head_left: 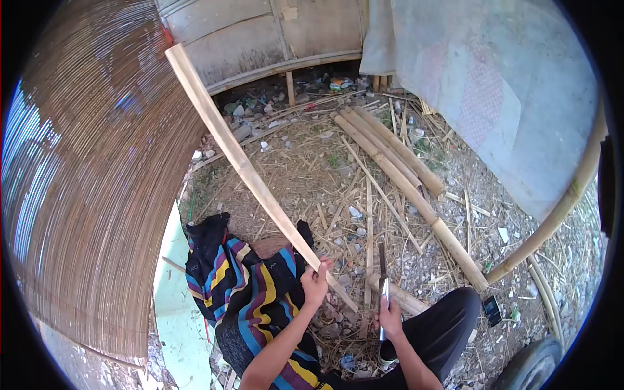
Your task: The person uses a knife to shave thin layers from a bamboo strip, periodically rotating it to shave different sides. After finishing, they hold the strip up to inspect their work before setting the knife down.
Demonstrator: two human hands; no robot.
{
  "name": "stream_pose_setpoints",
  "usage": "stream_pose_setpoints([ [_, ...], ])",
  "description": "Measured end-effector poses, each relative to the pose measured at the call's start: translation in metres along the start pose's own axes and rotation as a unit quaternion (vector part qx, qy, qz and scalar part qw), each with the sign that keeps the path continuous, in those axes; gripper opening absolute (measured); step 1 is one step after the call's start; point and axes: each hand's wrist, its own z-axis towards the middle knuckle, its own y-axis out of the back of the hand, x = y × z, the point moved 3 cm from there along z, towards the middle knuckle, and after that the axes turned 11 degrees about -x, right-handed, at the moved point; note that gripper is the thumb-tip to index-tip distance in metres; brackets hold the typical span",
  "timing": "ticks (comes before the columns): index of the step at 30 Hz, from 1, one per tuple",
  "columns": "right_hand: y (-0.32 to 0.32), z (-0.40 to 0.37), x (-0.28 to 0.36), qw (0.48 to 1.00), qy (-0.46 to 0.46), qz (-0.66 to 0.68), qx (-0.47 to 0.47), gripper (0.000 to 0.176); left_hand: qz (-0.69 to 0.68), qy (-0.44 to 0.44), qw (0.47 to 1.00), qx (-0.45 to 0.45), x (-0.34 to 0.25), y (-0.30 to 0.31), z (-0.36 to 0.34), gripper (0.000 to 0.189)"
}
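I find my left grip (314, 286) closed around the bamboo strip (240, 159), near its lower end. The strip's long axis runs diagonally: most of it reaches away to the upper left, and a short tail passes beyond my fingers toward the right, ending between both hands. My right grip (390, 320) is closed on a narrow tool (384, 290), which points roughly away from me; strip and tool stand apart, with the left hand governing the strip.

Materials: strip pale, flat, straight-edged; tool bright metal nearby, dark and slender beyond. Round, jointed bamboo poles (448, 240) lie to the right on splinter-strewn ground (279, 166). Soft striped cloth (263, 283) lies rumpled beside my left arm.
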Motion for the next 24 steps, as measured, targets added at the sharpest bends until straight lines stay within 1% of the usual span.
stream_pose_setpoints([
  [3, 0.012, 0.000, 0.050, 0.998, 0.049, 0.007, 0.033, 0.032, 0.041, -0.030, 0.998, 0.033, -0.024, 0.000, 0.006, 0.025],
  [4, 0.015, 0.000, 0.068, 0.994, 0.097, -0.017, 0.044, 0.032, 0.015, -0.040, 0.998, 0.035, -0.032, 0.000, 0.012, 0.024],
  [5, 0.020, 0.000, 0.086, 0.987, 0.145, -0.040, 0.052, 0.031, 0.004, -0.072, 0.996, 0.044, -0.051, -0.002, 0.017, 0.025],
  [6, 0.024, -0.003, 0.106, 0.982, 0.172, -0.060, 0.047, 0.030, 0.018, -0.081, 0.995, 0.051, -0.068, -0.002, 0.024, 0.026],
  [7, 0.026, -0.003, 0.123, 0.966, 0.237, -0.087, 0.046, 0.028, 0.033, -0.089, 0.994, 0.057, -0.086, -0.001, 0.031, 0.027],
  [9, 0.029, 0.003, 0.146, 0.934, 0.328, -0.131, 0.040, 0.027, 0.037, -0.104, 0.992, 0.067, -0.119, 0.002, 0.044, 0.030],
  [10, 0.030, 0.012, 0.145, 0.933, 0.333, -0.125, 0.049, 0.027, 0.051, -0.116, 0.990, 0.061, -0.142, 0.002, 0.047, 0.031],
  [12, 0.031, 0.023, 0.142, 0.849, 0.498, -0.173, -0.028, 0.027, 0.057, -0.132, 0.988, 0.049, -0.166, 0.008, 0.061, 0.031],
  [13, 0.029, 0.022, 0.141, 0.848, 0.503, -0.165, -0.024, 0.027, 0.070, -0.146, 0.986, 0.044, -0.181, 0.009, 0.066, 0.031],
  [14, 0.028, 0.020, 0.136, 0.907, 0.408, -0.106, -0.004, 0.027, 0.077, -0.153, 0.984, 0.040, -0.191, 0.009, 0.071, 0.031],
  [15, 0.026, 0.018, 0.126, 0.951, 0.304, -0.045, 0.019, 0.028, 0.085, -0.173, 0.981, 0.038, -0.202, 0.012, 0.075, 0.031],
  [16, 0.024, 0.019, 0.116, 0.968, 0.247, 0.000, 0.044, 0.030, 0.092, -0.192, 0.976, 0.036, -0.212, 0.015, 0.078, 0.030],
  [17, 0.020, 0.016, 0.113, 0.968, 0.245, 0.006, 0.051, 0.030, 0.101, -0.196, 0.975, 0.034, -0.219, 0.017, 0.079, 0.030],
  [19, 0.015, 0.012, 0.110, 0.979, 0.145, 0.135, 0.052, 0.032, 0.111, -0.240, 0.964, 0.038, -0.239, 0.011, 0.081, 0.033],
  [21, 0.014, 0.012, 0.112, 0.974, 0.153, 0.152, 0.065, 0.033, 0.114, -0.246, 0.962, 0.041, -0.256, 0.005, 0.078, 0.031],
  [23, 0.016, 0.007, 0.109, 0.974, 0.119, 0.170, 0.088, 0.033, 0.063, -0.271, 0.960, 0.008, -0.272, 0.002, 0.074, 0.024],
  [24, 0.015, 0.007, 0.107, 0.974, 0.119, 0.176, 0.075, 0.032, 0.050, -0.266, 0.963, 0.007, -0.281, 0.000, 0.071, 0.018],
])
